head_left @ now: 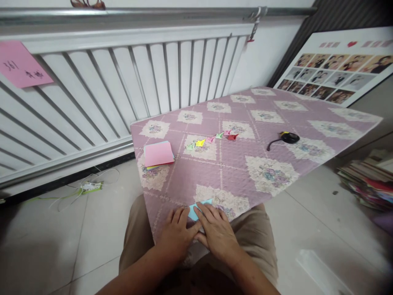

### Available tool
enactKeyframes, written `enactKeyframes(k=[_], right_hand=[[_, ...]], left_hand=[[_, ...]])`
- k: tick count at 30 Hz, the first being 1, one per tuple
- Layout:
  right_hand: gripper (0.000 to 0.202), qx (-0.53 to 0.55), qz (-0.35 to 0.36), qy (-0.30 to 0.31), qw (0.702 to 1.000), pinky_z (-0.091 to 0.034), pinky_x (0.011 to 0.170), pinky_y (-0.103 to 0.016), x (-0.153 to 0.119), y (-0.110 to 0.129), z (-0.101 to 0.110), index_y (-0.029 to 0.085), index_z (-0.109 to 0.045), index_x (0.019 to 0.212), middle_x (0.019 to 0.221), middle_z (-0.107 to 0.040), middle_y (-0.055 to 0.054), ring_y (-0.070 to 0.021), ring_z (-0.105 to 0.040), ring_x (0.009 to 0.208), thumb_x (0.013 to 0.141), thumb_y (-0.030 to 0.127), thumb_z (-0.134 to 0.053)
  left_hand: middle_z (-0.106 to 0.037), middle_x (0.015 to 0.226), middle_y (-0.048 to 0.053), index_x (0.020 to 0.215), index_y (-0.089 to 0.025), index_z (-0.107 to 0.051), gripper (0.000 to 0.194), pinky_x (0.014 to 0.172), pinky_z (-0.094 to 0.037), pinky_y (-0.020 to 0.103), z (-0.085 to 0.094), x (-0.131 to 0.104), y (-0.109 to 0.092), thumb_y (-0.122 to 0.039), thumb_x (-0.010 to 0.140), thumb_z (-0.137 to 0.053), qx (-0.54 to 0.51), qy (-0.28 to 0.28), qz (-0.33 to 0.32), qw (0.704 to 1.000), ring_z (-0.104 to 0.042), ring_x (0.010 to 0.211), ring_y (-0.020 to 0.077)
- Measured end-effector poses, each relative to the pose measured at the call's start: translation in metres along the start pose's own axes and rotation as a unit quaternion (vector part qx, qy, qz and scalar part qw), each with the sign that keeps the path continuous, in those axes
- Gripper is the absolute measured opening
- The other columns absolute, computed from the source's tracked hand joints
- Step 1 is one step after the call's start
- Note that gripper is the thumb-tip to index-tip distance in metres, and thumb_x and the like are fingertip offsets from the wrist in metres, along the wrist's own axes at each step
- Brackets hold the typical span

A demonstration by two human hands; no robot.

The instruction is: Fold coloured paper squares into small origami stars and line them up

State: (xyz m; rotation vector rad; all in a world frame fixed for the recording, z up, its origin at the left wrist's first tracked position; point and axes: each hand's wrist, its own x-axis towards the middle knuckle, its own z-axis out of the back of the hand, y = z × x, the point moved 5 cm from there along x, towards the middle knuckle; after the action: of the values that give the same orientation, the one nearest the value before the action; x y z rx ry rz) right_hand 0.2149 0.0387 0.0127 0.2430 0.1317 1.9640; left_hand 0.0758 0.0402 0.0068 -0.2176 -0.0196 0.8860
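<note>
A small light-blue folded paper (pixel 193 213) lies on the patterned cloth at the near edge of the table. My left hand (pixel 177 230) rests flat at its left side, fingers spread over the cloth and the paper's edge. Across the paper's right part lies my right hand (pixel 216 229), its fingers stretched out and pressing it down. The two thumbs meet below the paper. Part of the paper is hidden under the fingers.
A stack of coloured paper (pixel 159 154) sits at the table's left. Several small folded paper pieces (pixel 210 139) form a row mid-table. A black corded object (pixel 289 137) lies to the right. Behind the table stand a white radiator (pixel 172 73) and a photo board (pixel 334 69).
</note>
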Motion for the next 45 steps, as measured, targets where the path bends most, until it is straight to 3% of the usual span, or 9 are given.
enactKeyframes(k=[5,13,17,24,31,35,37,39,45], right_hand=[[0.069,0.0,0.001,0.01,1.0,-0.027,0.102,-0.053,0.003,0.0,0.004,0.022,-0.039,0.141,0.145,-0.042,-0.01,-0.0326,-0.037,0.13,0.08,0.043,-0.064],[0.067,-0.007,0.024,-0.006,1.0,-0.02,0.106,-0.059,-0.003,-0.004,-0.006,0.027,-0.033,0.143,0.15,-0.034,-0.008,-0.0304,-0.028,0.138,0.083,0.041,-0.06],[0.072,-0.003,0.027,0.009,1.0,-0.024,0.105,-0.058,-0.003,-0.01,-0.009,0.027,-0.031,0.144,0.15,-0.033,-0.007,-0.03,-0.03,0.137,0.081,0.046,-0.062],[0.074,-0.019,0.026,-0.023,0.999,-0.023,0.107,-0.053,-0.004,-0.022,-0.007,0.023,-0.027,0.146,0.149,-0.035,-0.01,-0.0268,-0.033,0.136,0.083,0.044,-0.058],[0.063,-0.047,-0.054,-0.022,0.997,-0.027,0.102,-0.06,-0.008,-0.051,0.013,0.024,-0.03,0.145,0.147,-0.039,-0.011,-0.0293,-0.034,0.135,0.088,0.043,-0.051],[0.061,-0.024,-0.032,-0.064,0.997,-0.025,0.105,-0.055,-0.005,-0.023,0.027,0.026,-0.027,0.146,0.144,-0.043,-0.01,-0.0259,-0.033,0.136,0.09,0.035,-0.05],[0.063,0.005,0.019,-0.036,0.999,-0.021,0.108,-0.054,-0.003,0.001,0.021,0.028,-0.031,0.145,0.144,-0.044,-0.009,-0.0254,-0.034,0.136,0.087,0.034,-0.055],[0.063,0.027,0.023,0.006,0.999,-0.023,0.109,-0.053,-0.003,0.014,0.011,0.027,-0.034,0.143,0.144,-0.044,-0.009,-0.0257,-0.037,0.134,0.085,0.037,-0.057],[0.067,0.039,-0.007,0.048,0.998,-0.022,0.11,-0.054,-0.007,0.011,-0.007,0.027,-0.031,0.145,0.148,-0.036,-0.007,-0.0255,-0.032,0.137,0.084,0.031,-0.058]], left_hand=[[-0.023,0.152,0.011,0.139,-0.041,-0.036,0.058,0.104,-0.022,0.063,-0.006,-0.001,0.0,-0.038,0.086,-0.059,-0.016,0.035,0.008,0.999,-0.025,0.135,0.038],[-0.02,0.154,0.009,0.139,-0.042,-0.036,0.055,0.105,-0.021,0.064,-0.007,0.001,0.001,-0.045,0.088,-0.055,-0.036,0.042,0.014,0.998,-0.021,0.137,0.0377],[-0.017,0.154,0.011,0.141,-0.042,-0.033,0.059,0.103,-0.02,0.067,-0.005,0.003,0.001,-0.049,0.087,-0.055,-0.042,0.067,0.02,0.997,-0.019,0.137,0.0404],[-0.016,0.154,0.014,0.142,-0.039,-0.031,0.07,0.102,-0.016,0.069,-0.004,0.004,0.0,-0.047,0.08,-0.062,-0.054,0.09,0.022,0.994,-0.016,0.138,0.0425],[-0.017,0.154,0.014,0.141,-0.039,-0.035,0.068,0.102,-0.015,0.069,-0.001,0.003,-0.002,-0.038,0.079,-0.063,-0.064,0.075,0.023,0.995,-0.016,0.138,0.0434],[-0.018,0.154,0.013,0.141,-0.038,-0.035,0.069,0.102,-0.015,0.07,0.001,0.002,-0.003,-0.038,0.079,-0.064,-0.055,0.072,0.024,0.996,-0.016,0.138,0.0428],[-0.019,0.154,0.011,0.14,-0.038,-0.038,0.06,0.103,-0.015,0.069,0.001,0.001,-0.002,-0.038,0.084,-0.058,-0.058,0.06,0.018,0.996,-0.016,0.139,0.0402],[-0.02,0.155,0.007,0.137,-0.04,-0.041,0.05,0.104,-0.017,0.067,0.001,-0.001,-0.001,-0.037,0.088,-0.052,-0.065,0.044,0.015,0.997,-0.017,0.14,0.0364],[-0.031,0.151,0.002,0.141,-0.034,-0.037,0.048,0.109,-0.024,0.058,-0.004,-0.003,0.008,-0.035,0.093,-0.044,-0.061,0.004,0.033,0.998,-0.029,0.137,0.0283]])
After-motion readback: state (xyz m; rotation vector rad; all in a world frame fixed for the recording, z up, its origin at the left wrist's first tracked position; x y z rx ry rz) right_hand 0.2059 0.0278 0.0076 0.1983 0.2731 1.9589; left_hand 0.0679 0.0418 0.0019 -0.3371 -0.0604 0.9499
